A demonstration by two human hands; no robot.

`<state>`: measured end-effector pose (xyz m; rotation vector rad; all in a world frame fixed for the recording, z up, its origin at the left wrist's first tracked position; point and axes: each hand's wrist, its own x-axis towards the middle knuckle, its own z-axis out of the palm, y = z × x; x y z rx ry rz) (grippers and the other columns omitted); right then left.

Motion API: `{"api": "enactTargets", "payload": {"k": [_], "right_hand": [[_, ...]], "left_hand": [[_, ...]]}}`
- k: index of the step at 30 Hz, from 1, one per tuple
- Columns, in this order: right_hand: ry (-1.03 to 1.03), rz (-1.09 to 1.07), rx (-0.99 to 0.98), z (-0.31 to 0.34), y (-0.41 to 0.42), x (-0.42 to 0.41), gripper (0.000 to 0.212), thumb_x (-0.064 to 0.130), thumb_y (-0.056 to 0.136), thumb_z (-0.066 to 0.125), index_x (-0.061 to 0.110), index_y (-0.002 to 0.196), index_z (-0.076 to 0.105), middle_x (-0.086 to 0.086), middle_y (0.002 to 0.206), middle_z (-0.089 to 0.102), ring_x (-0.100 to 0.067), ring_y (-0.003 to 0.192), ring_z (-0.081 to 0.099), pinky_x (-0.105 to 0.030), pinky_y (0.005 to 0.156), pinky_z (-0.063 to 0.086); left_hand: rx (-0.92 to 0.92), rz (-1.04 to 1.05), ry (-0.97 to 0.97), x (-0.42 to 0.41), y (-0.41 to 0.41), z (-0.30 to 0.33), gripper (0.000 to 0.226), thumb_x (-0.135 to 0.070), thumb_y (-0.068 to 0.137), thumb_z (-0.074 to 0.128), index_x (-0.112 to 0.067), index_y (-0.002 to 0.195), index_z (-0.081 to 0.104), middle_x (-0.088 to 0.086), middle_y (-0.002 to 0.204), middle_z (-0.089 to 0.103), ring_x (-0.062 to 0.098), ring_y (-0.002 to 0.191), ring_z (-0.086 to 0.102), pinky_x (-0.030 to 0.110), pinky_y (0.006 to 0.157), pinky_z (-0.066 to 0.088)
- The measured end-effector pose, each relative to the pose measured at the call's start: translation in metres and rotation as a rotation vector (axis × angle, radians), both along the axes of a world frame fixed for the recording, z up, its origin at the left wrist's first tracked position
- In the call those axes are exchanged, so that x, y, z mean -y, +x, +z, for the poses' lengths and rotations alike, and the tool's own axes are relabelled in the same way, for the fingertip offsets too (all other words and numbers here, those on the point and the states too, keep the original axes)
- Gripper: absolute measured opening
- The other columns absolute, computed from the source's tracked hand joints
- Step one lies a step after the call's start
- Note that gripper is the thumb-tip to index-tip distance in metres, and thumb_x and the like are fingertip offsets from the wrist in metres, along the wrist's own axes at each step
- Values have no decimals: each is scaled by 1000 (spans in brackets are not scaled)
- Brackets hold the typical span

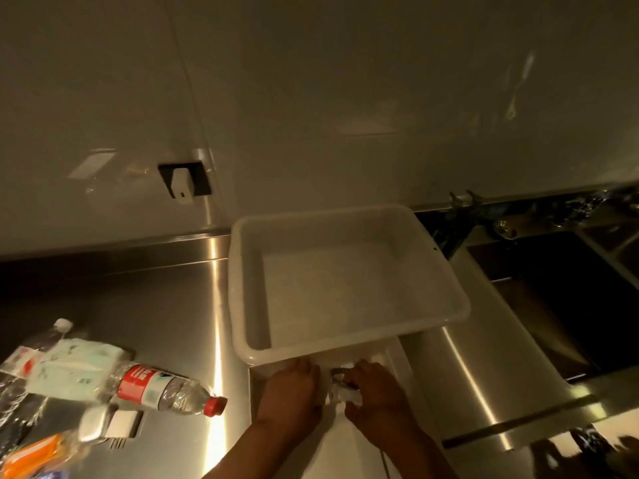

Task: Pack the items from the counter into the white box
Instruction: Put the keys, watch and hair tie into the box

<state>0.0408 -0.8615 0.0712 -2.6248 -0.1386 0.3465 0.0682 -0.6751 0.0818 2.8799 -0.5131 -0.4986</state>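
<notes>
The white box (325,233) stands on the steel counter (166,299) with nothing inside it. It seems to rest on a white base that juts toward me. My left hand (290,392) lies on that base against the box's near wall, fingertips hidden. My right hand (373,388) is beside it, curled round a small white object with a metal piece (342,382). At the left lie a clear water bottle with a red label and cap (162,388), a pale green tissue pack (72,368), a second bottle (48,337), a silver and white item (103,425) and an orange packet (31,454).
A deep steel sink (570,305) opens to the right of the box, with taps (461,198) along the back ledge. A wall socket with a white plug (183,183) sits on the glossy wall behind the counter. The light is dim.
</notes>
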Motion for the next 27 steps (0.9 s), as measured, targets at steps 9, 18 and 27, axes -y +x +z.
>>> {"api": "enactTargets", "payload": {"k": [9, 18, 27], "right_hand": [[19, 72, 74, -22, 3, 22, 43, 29, 77, 64, 38, 119, 64, 14, 117, 55, -13, 109, 48, -23, 86, 37], [12, 121, 127, -28, 2, 17, 40, 28, 79, 57, 40, 118, 60, 18, 111, 53, -8, 108, 48, -27, 94, 41], [-172, 235, -28, -29, 22, -15, 54, 9, 87, 59, 38, 133, 55, 8, 135, 48, -18, 130, 39, -37, 109, 28]], "left_hand": [[-34, 5, 196, 22, 5, -41, 41, -6, 92, 46, -12, 132, 53, 9, 137, 53, 29, 127, 48, 40, 95, 44], [-50, 77, 243, 24, -2, -46, 35, -2, 96, 43, -9, 130, 52, 12, 131, 59, 30, 120, 56, 39, 93, 48], [9, 68, 158, -1, -10, -24, 25, -18, 102, 45, -17, 119, 63, 5, 125, 65, 22, 116, 59, 35, 101, 46]]}}
